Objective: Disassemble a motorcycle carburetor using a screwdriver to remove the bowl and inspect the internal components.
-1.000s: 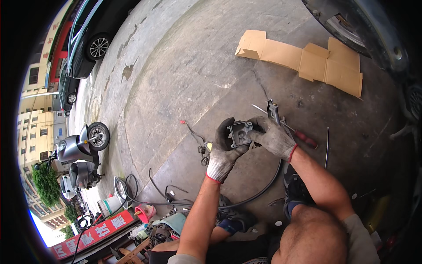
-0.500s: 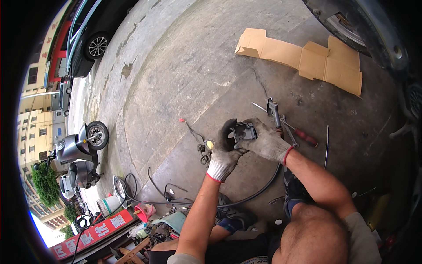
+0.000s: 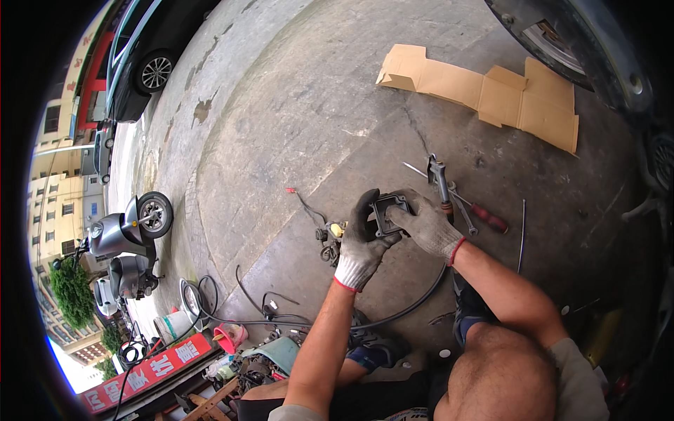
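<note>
Both hands wear grey-white work gloves with dark fingers and red cuffs. My left hand (image 3: 361, 242) grips a dark grey, squarish, hollow cover (image 3: 383, 223) from its left side, fingers up its far edge and thumb along the near one. My right hand (image 3: 430, 223) is bent round its right side, with fingertips reaching into the hollow. The cover is held above the concrete floor, its hollow side facing me. Just right of the right hand lie an air blow gun (image 3: 439, 179), a wrench (image 3: 463, 210) and a red-handled screwdriver (image 3: 489, 218).
Wired small parts (image 3: 330, 244) lie left of my hands. A black hose (image 3: 421, 302) curves across the floor near my feet. Flattened cardboard (image 3: 484, 95) lies far right, beside a vehicle wheel (image 3: 558, 49). A thin metal rod (image 3: 521, 235) is at right. A scooter (image 3: 123, 238) stands left.
The fingers of my right hand have moved from the cover's right edge into its hollow. The cover has turned slightly, showing more of its opening. The left hand keeps its grip.
</note>
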`<action>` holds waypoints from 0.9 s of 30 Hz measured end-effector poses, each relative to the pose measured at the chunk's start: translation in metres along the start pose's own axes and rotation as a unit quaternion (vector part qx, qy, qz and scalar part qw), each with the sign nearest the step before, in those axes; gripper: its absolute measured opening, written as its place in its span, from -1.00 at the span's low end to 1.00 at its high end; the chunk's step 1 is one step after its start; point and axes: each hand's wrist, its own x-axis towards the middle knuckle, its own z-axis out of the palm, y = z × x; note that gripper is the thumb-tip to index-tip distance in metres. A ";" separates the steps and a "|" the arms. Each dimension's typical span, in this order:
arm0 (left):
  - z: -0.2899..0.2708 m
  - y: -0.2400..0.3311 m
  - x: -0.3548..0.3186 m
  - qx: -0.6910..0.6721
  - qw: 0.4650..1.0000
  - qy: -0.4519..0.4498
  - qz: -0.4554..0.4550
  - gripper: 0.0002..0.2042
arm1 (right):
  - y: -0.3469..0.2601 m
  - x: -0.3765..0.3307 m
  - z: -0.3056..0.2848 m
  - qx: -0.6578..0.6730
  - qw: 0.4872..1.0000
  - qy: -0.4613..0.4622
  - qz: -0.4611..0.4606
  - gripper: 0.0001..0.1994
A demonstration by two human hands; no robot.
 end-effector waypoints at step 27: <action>0.015 -0.013 -0.012 -0.041 0.996 0.059 -0.055 -0.56 | -0.004 -0.026 0.005 0.063 0.987 0.120 -0.090 -0.67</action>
